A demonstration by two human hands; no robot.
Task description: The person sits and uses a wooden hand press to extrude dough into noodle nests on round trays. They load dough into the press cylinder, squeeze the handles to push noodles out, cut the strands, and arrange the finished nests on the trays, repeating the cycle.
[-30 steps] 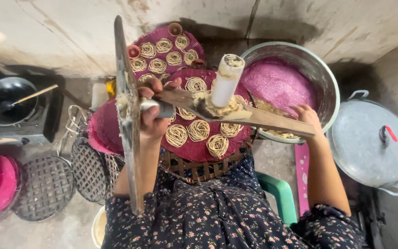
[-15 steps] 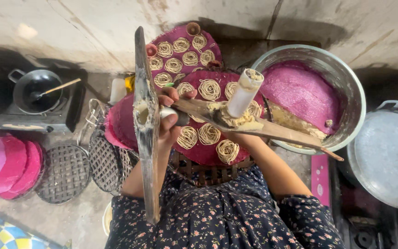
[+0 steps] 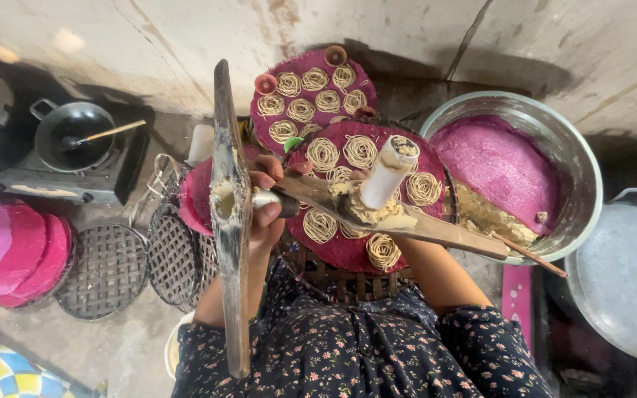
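The left hand [image 3: 267, 210] is seen clamped on the metal barrel [image 3: 273, 199] of a wooden noodle press [image 3: 230, 214], at the joint of its two arms. One arm is held upright before the camera; the other [image 3: 407, 221] is stretched to the right, with a white plunger [image 3: 383, 177] stood in dough on top. The right hand is hidden beneath that arm, so its grip cannot be told; only the forearm [image 3: 436, 273] is shown.

Directly below the press, a pink cloth-covered tray [image 3: 348, 250] is set on a woven basket and loaded with about nine noodle coils. A second pink tray [image 3: 311, 96] behind is loaded with about eight. To the right, a large metal basin [image 3: 554, 140] is found holding a pink cloth and dough, with a grey lid [image 3: 621, 273] beside it. To the left, two woven mats [image 3: 105, 269], stacked pink cloths [image 3: 16, 250] and a pan [image 3: 75, 133] on a stove are noted.
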